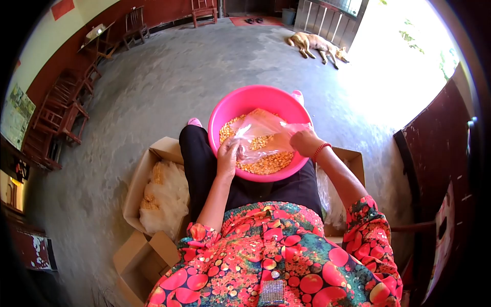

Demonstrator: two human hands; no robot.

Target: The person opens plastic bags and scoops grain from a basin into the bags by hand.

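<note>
A pink basin (220,110) rests on my lap, with loose yellow corn kernels (271,163) in its bottom. Over the kernels, a clear plastic bag (263,130) is stretched between my two hands. My left hand (228,155) pinches the bag's left side near the basin's near left rim. At the basin's right side, my right hand (306,142) is closed on the bag's other side, a red beaded bracelet on its wrist. Some kernels show through the thin plastic.
An open cardboard box (134,192) with plastic bags (169,202) of corn stands left of my legs, an empty-looking box (130,256) behind it. Another box (355,162) is at my right. A dog (317,43) lies on the floor ahead; wooden chairs (64,112) line the left wall.
</note>
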